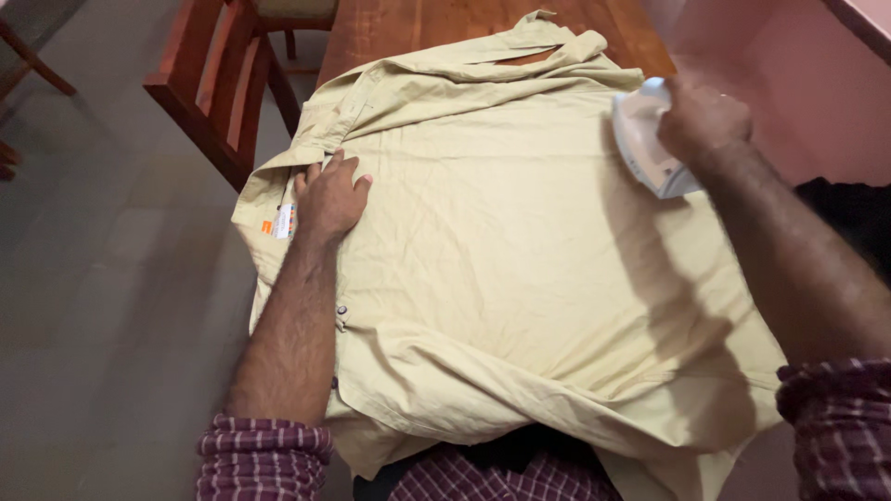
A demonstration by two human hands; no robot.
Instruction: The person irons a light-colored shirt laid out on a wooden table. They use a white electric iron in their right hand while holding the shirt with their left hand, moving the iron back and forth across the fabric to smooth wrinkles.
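A pale yellow-green shirt lies spread over a wooden table, its collar toward the far end. My left hand lies palm down on the shirt's left edge, fingers spread, beside a small orange and white label. My right hand grips the handle of a white clothes iron at the shirt's right side; whether the iron's soleplate touches the cloth is unclear. Small dark buttons show along the shirt's front placket next to my left forearm.
A wooden chair stands at the table's left, and another chair's legs show at the far left on the grey tiled floor. A pink wall runs close along the right side.
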